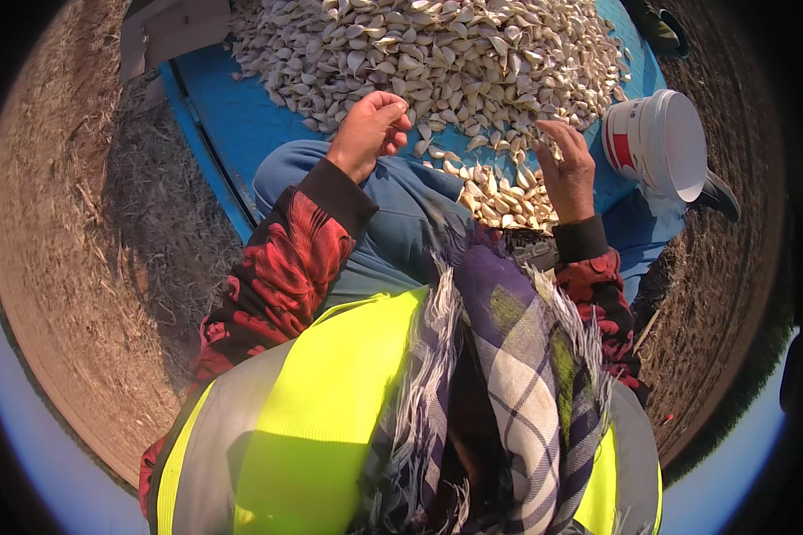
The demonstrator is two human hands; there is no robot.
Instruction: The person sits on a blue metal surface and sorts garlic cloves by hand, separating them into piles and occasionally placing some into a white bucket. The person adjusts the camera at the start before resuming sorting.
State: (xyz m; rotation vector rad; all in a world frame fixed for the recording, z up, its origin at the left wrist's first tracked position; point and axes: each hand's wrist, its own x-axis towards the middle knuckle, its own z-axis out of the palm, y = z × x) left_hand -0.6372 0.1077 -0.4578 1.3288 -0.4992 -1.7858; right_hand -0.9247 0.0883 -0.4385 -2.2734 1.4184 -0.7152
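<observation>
A broad heap of garlic cloves (428, 60) covers much of a blue surface (234, 114) before me. My left hand (373, 130) is over the near edge of the heap, above my bent knee. Its thumb and fingers are drawn together, and no clove shows in them. My right hand (566, 172) hangs to the right of a smaller group of yellower garlic cloves (505, 199) close to my lap. Thumb and forefinger are spread, their tips near the heap's loose cloves. What lies under the smaller group is partly hidden by my scarf (502, 301).
A white plastic bucket (649, 144) with a red patch lies tilted to the right of my right hand, its mouth facing outward. Cardboard (174, 30) stands at the upper left. Dry, straw-strewn soil (94, 221) surrounds the blue surface. A dark shoe (721, 196) shows beyond the bucket.
</observation>
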